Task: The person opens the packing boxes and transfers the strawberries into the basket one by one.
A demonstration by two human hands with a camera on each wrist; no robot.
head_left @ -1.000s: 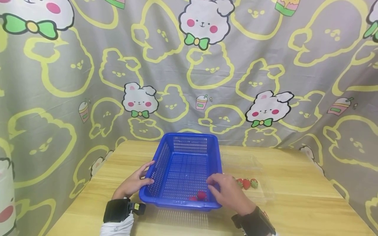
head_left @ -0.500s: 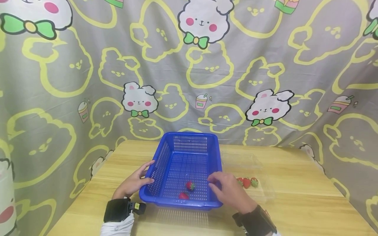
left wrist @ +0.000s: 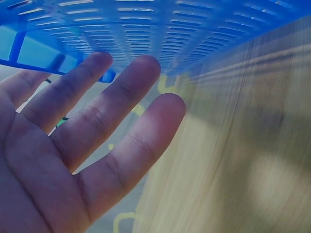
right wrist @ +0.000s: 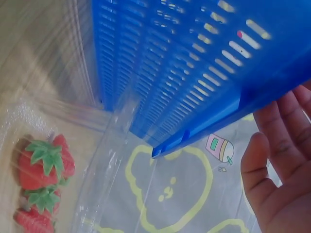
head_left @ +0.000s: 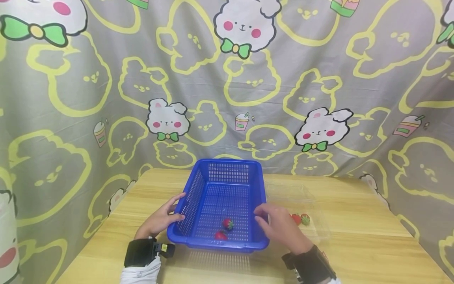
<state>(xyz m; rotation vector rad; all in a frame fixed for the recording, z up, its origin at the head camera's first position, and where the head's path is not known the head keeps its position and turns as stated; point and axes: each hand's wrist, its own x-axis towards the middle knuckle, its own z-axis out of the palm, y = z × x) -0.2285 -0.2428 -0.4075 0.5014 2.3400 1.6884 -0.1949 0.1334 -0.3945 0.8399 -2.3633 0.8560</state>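
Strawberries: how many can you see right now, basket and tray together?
5: two in the blue basket at and; three in the clear tray at. Others may be hidden.

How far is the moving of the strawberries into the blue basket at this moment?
Two strawberries lie in the blue basket. The left hand rests on its left wall; the right hand, holding nothing, is beside its right rim. Strawberries in the clear tray remain.

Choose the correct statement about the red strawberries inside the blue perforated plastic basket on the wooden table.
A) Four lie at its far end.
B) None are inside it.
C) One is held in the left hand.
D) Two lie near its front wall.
D: the head view shows two red strawberries on the floor of the blue perforated plastic basket, close to its front wall.
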